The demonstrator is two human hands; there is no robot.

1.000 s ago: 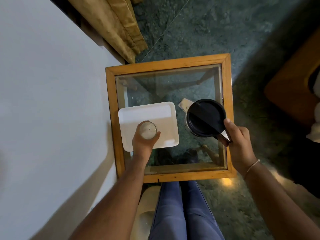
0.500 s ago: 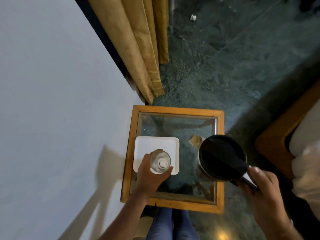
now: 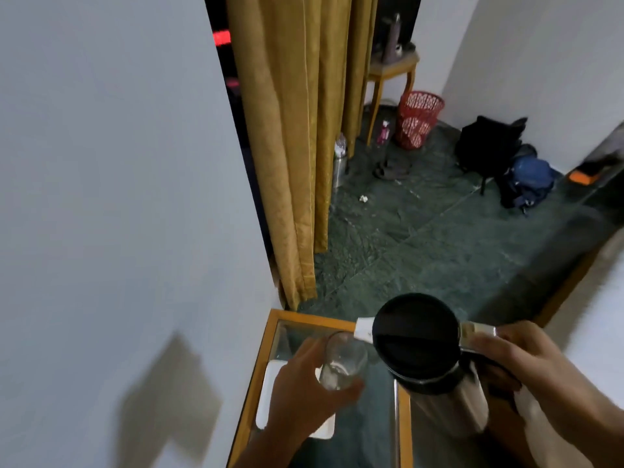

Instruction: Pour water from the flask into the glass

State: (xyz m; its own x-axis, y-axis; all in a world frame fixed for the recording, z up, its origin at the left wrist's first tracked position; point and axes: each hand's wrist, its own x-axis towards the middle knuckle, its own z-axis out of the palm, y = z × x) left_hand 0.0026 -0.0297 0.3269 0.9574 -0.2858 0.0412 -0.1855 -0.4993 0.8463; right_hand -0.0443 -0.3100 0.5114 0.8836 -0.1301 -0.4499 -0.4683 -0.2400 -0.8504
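Note:
A steel flask (image 3: 442, 390) with a black lid is held up over the glass-topped table, my right hand (image 3: 526, 373) gripping its handle. Its pale spout points left and sits just above the rim of a clear drinking glass (image 3: 342, 361). My left hand (image 3: 304, 396) is wrapped around the glass and holds it raised and tilted toward the spout. I cannot make out any stream of water. Below the glass lies a white tray (image 3: 266, 400), partly hidden by my left hand.
The small table has a wooden frame (image 3: 251, 383) and stands against a white wall on the left. A mustard curtain (image 3: 297, 146) hangs behind it. Across the green floor are a red basket (image 3: 418, 119), a stool, bottles and dark bags (image 3: 506, 163).
My view has swung upward to take in the room. The glass has left the tray and risen, and the flask has moved left so its spout reaches the glass rim.

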